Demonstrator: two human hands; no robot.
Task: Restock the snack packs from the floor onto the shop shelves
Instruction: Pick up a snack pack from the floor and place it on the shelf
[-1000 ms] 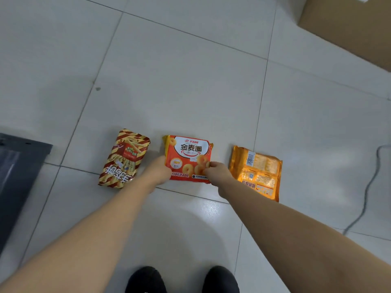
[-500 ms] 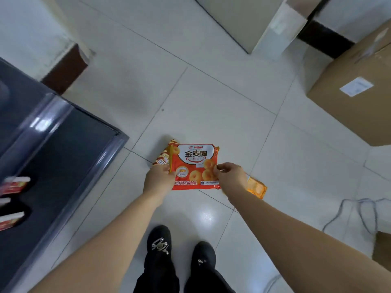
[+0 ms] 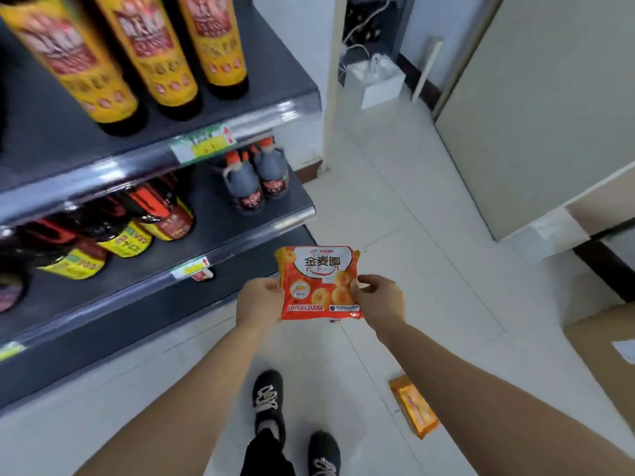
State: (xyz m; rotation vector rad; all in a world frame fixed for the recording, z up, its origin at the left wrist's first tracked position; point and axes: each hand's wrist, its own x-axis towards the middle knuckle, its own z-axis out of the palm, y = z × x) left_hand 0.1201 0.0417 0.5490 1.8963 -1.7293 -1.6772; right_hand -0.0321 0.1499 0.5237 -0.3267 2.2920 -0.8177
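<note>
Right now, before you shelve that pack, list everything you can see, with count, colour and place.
red snack pack: one, red-orange with white label, held at both side edges, above the floor.
orange snack pack: one, orange, lying on the floor, lower right.
tall bottles: three, yellow labels, top shelf.
dark jugs: at least two, red caps, middle shelf, right end.
lying bottles: several, dark with red and yellow labels, middle shelf; blurred.
shelf unit: one, dark grey, left.
cardboard box: one, brown, right edge.
white bin: one, far corner.
shoes: two, black.
left hand: fingers on the pack.
right hand: fingers on the pack.
</note>
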